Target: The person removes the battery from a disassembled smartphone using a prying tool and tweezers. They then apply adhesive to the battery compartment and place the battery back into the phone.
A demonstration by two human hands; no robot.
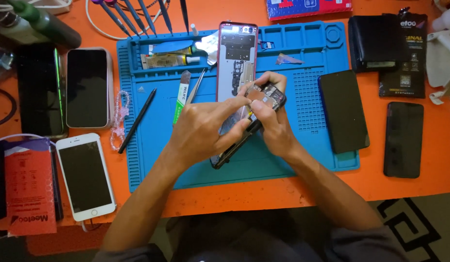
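Observation:
Both my hands meet over a blue repair mat (312, 97). My left hand (205, 128) and my right hand (273, 121) grip an opened black phone (268, 94), tilted up off the mat, its circuit board showing. My fingertips pinch at something small and yellow on its inner side; I cannot tell what it is. Behind the hands a red-edged phone frame (237, 53) lies flat with its inside facing up.
On the mat lie a black stylus (137, 120), a green-labelled pry tool (182, 99), tweezers (195, 87) and glue tubes (169, 59). Dark phones (342, 110) (403, 138) lie right, a white phone (85, 175) and other phones (86, 87) left. Screwdrivers (137, 14) stand at the back.

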